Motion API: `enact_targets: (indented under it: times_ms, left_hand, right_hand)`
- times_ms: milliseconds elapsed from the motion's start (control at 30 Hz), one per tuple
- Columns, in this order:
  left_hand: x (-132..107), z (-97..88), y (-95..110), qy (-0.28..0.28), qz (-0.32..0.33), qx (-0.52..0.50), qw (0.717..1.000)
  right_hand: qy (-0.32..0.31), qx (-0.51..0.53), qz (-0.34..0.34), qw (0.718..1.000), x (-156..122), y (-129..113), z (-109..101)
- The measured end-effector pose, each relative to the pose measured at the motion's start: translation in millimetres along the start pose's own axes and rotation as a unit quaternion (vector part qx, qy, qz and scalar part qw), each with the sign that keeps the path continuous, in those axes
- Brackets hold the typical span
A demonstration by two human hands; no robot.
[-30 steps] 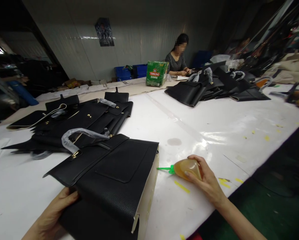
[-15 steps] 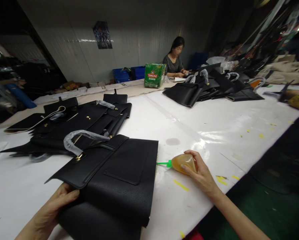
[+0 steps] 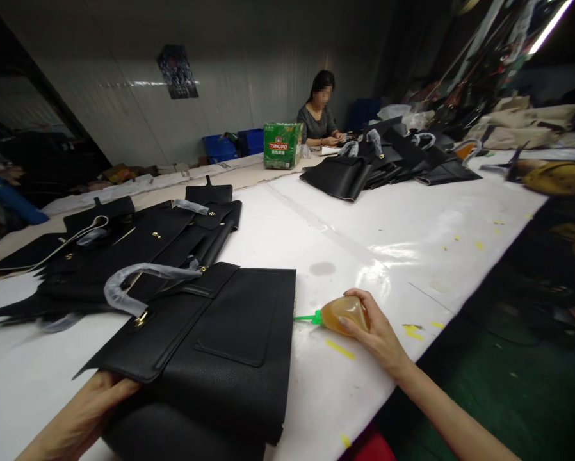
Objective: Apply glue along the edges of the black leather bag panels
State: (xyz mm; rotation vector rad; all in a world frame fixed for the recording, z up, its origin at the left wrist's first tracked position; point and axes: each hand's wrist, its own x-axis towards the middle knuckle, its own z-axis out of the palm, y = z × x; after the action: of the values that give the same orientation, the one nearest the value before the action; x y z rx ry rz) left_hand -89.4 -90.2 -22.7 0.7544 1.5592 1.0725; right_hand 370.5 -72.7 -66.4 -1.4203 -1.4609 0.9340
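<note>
My right hand (image 3: 376, 333) is wrapped around a squeeze bottle (image 3: 339, 315) of amber liquid. Its thin green nozzle (image 3: 309, 318) points left, with the tip at the right edge of a black leather handbag piece (image 3: 239, 333). That piece lies in front of me and has a flap, a stitched pocket outline and a plastic-wrapped handle (image 3: 124, 288) with gold hardware. At the lower left, my left hand (image 3: 98, 400) grips the bag piece by its near left edge, thumb on top and the other fingers hidden beneath.
More black bag pieces (image 3: 124, 250) lie piled behind on the left, and another pile (image 3: 383, 163) sits at the far right. A green box (image 3: 282, 146) stands at the back near a seated person (image 3: 319, 115). The white table's right edge (image 3: 441, 317) slopes away.
The view has shifted a little, so most things sit further left. Both hands keep their holds, and the nozzle stays at the bag piece's right edge.
</note>
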Motion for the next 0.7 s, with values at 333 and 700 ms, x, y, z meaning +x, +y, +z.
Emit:
enact_targets:
  times_ms: [333, 700]
  left_hand:
    - [-19, 27.2, 21, 0.082, -0.019, -0.075, 0.994]
    - [-15, 4.0, -33, 0.061, -0.016, -0.203, 0.977]
  right_hand:
    - [-0.08, 0.037, 0.0, 0.996, -58, -18, 19]
    - [-0.066, 0.003, 0.025, 0.998, -80, -13, 28]
